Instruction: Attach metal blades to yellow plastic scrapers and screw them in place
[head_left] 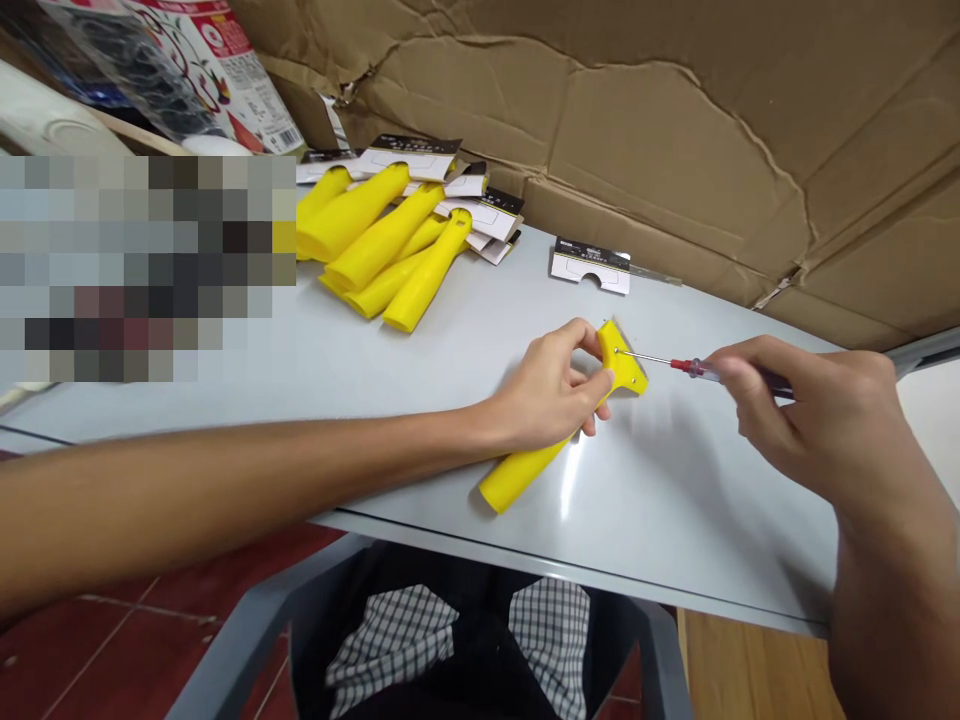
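Note:
My left hand (559, 385) is closed around the neck of a yellow scraper (525, 470), whose tube handle slants down toward the table's front edge. The scraper's wide head faces up and to the right, with two screws showing on it and a thin blade along its far edge. In my right hand (817, 410) is a screwdriver (694, 368) with a red and clear handle. Its thin shaft points left, and the tip meets the upper screw on the scraper head. My right fingers hide the rear of the handle.
Several yellow handles (427, 270) with black and white cards (491, 212) lie piled at the back left. A loose card (590, 265) rests near the cardboard wall (637, 130) behind the grey table (720, 560). A printed package (217, 70) stands at the far left; a blurred patch covers the area below.

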